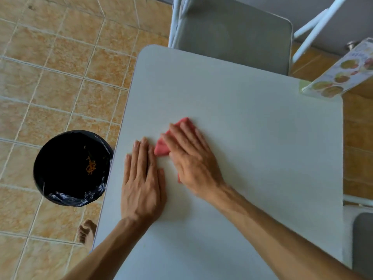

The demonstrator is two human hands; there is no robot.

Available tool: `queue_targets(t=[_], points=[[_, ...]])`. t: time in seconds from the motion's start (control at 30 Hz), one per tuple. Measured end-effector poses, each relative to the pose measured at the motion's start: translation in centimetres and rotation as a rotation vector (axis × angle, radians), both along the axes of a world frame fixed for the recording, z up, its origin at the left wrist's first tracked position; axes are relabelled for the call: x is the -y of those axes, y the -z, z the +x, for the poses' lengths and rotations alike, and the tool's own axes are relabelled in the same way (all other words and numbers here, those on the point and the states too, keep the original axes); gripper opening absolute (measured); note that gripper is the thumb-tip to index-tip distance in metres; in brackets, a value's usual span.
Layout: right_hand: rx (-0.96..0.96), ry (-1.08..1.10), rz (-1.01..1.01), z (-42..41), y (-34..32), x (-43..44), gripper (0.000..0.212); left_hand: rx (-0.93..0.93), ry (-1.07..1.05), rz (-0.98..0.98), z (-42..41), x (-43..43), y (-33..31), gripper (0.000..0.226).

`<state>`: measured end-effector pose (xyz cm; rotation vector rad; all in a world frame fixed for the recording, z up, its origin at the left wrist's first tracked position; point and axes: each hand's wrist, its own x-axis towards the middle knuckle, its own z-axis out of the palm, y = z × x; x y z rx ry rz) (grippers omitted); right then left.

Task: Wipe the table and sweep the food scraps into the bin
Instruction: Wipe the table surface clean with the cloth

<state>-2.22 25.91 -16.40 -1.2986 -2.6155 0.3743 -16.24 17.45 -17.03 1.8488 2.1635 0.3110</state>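
My right hand [189, 156] presses flat on a red cloth [161, 147] in the middle of the white table [262, 148]; most of the cloth is hidden under the palm. My left hand [142, 182] lies flat on the table just left of the cloth, fingers together, holding nothing. A round bin [71, 168] with a black liner stands on the floor by the table's left edge. Orange food scraps [90, 165] lie inside it.
A grey chair [232, 35] stands at the table's far side. A laminated menu stand [341, 75] sits at the far right corner. Another grey seat [363, 243] is at the right. Tan floor tiles and my bare foot [87, 231] show on the left.
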Motion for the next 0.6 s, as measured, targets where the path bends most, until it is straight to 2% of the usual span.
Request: queue_targets(t=[0.03,0.07,0.1,0.17,0.23,0.27,0.3,0.4,0.43,0.47,0.5,0.6], points=[[0.03,-0.109,0.024,1.3,0.1,-0.6,0.058,0.0,-0.005,0.001,-0.2,-0.2,0.0,0.058],[0.041,-0.095,0.041,2.8,0.4,-1.3,0.06,0.001,-0.01,-0.003,-0.1,-0.2,0.0,0.058],[0.024,0.037,0.046,4.1,0.6,-1.9,0.056,0.0,-0.015,-0.007,0.0,-0.2,0.0,0.059],[-0.036,0.481,0.066,5.3,0.4,-2.5,0.049,0.0,-0.019,-0.011,0.0,-0.2,0.0,0.06],[-0.041,0.81,0.092,3.0,0.2,-1.1,0.049,0.002,-0.013,-0.001,0.1,0.0,0.2,0.06],[-0.049,0.836,0.088,1.5,0.2,0.0,0.05,0.003,-0.009,0.005,0.0,0.1,0.3,0.059],[-0.068,0.747,0.068,0.1,0.0,1.4,0.052,0.004,-0.007,0.01,0.0,0.1,0.4,0.059],[-0.05,0.197,0.019,0.3,0.2,4.1,0.056,0.011,-0.01,0.027,-0.1,0.1,0.6,0.058],[-0.036,0.106,0.038,1.4,0.3,4.0,0.057,0.019,-0.011,0.035,-0.2,0.1,0.6,0.057],[-0.035,0.12,0.048,2.5,0.5,3.9,0.055,0.034,-0.011,0.045,-0.3,0.1,0.5,0.057],[-0.044,0.231,0.053,3.1,0.6,3.9,0.053,0.059,-0.006,0.054,-0.5,0.1,0.3,0.056],[-0.044,0.765,0.061,0.5,0.2,5.4,0.05,0.159,0.023,0.072,-1.8,0.6,-0.5,0.053]])
